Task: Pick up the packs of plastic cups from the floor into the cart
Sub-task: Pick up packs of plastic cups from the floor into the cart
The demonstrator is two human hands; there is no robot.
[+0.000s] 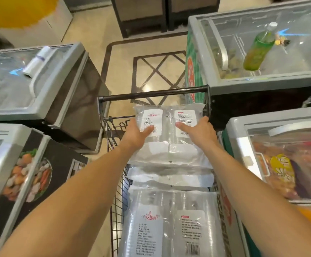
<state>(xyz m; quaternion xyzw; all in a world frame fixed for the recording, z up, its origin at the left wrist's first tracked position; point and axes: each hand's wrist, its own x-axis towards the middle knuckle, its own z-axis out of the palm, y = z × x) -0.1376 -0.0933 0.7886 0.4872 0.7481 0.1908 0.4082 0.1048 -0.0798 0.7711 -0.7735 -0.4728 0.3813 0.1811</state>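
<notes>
A: What are the hands doing?

B: The left hand (139,131) and right hand (200,131) are both grasping one clear pack of cups (169,138), thumbs lying on its white labels, fingers curling around its sides.

A: Where is the pack sitting?

B: It is being held over the far end of the wire cart (114,182), just below the dark handle bar (151,94). A second pack (169,219) is lying in the cart nearer the person. Glass-topped freezers (39,101) are standing on both sides.
</notes>
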